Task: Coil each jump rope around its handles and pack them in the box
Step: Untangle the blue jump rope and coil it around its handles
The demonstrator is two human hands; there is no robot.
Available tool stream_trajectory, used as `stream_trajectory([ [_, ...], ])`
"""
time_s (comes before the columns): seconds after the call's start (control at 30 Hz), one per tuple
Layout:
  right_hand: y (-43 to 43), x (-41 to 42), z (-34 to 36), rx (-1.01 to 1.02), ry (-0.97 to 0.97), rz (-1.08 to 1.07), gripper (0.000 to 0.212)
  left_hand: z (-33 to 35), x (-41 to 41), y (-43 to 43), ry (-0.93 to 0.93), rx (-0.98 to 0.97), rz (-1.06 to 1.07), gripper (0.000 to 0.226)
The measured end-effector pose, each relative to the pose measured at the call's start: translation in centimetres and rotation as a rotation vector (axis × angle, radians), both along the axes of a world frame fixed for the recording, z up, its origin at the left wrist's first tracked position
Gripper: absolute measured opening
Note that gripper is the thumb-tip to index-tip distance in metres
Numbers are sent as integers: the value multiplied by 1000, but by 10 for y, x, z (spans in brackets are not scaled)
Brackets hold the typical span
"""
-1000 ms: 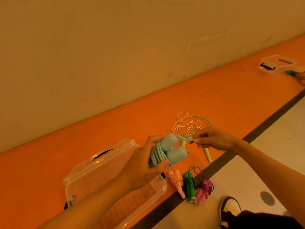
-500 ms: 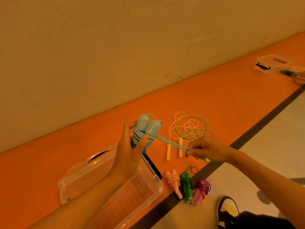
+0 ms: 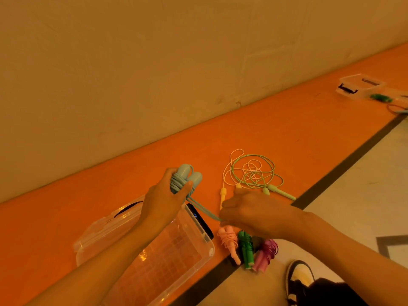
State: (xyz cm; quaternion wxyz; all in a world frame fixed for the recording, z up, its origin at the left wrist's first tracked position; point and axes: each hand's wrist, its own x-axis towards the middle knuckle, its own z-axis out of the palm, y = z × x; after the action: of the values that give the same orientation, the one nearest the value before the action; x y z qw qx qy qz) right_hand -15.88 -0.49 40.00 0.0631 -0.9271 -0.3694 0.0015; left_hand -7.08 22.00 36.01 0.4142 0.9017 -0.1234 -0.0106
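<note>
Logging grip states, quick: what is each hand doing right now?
Left hand: grips the blue jump rope around its coiled handles.
Right hand: pinches that rope's free strand, drawn straight.

Dim, warm orange cast tinting everything. Glare glinting on box (image 3: pixel 176 257) under left hand (image 3: pixel 163 202). Far corners bending, softening slightly.

Held aloft: blue rope (image 3: pixel 186 180), cord coiling round its paired handles, tail running taut down-right. Clear box (image 3: pixel 207 244) lying open. Pink bundle (image 3: pixel 228 241), green bundle (image 3: pixel 246 250) and purple bundle (image 3: pixel 263 253) lying coiled beside it. Yellow rope (image 3: pixel 223 193) and pale-green rope (image 3: pixel 280 192) sprawling tangled, uncoiled.
</note>
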Motion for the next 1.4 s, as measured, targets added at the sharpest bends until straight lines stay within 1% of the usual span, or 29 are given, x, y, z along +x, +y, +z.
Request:
stream_trajectory([
  [0.07,-7,6,8,54,-127,-16,31,-4,0,1,-2,75,-60,33],
  [0.13,-12,12,12,103,-241,-43,32,-8,-3,-1,10,149,-151,44],
  [0.2,-15,16,16,157,-271,-62,33,-10,-10,-5,59,215,-241,54],
  [0.27,-17,18,20,262,-185,-83,34,-9,-18,-10,138,213,-343,60],
  [0.33,-20,23,25,403,-88,-130,33,-5,-27,-15,163,197,-432,58],
  [0.4,-23,28,28,487,-36,-188,25,-6,-34,-17,136,222,-490,54],
  [0.47,-24,30,29,527,7,-221,16,-4,-40,-18,107,234,-543,59],
  [0.57,-23,30,27,603,114,-300,15,2,-45,-19,21,321,-626,67],
  [0.67,-17,30,24,703,292,-352,14,7,-49,-20,-25,354,-600,72],
  [0.77,-14,30,26,783,442,-397,12,10,-50,-18,-118,423,-572,64],
  [0.83,-23,32,32,806,554,-453,12,10,-45,-15,-98,389,-539,56],
  [0.93,-40,35,43,749,698,-441,14,10,-32,-9,-83,319,-482,55],
  [1.0,-48,35,49,716,726,-438,12,12,-27,-6,-90,312,-449,57],
  [1.1,-52,32,54,623,702,-424,13,17,-26,-6,-168,372,-400,58],
  [1.27,-58,29,60,738,650,-503,24,16,-18,-7,-221,355,-342,59],
  [1.4,-58,29,60,784,669,-492,23,16,-13,-7,-255,361,-317,60],
])
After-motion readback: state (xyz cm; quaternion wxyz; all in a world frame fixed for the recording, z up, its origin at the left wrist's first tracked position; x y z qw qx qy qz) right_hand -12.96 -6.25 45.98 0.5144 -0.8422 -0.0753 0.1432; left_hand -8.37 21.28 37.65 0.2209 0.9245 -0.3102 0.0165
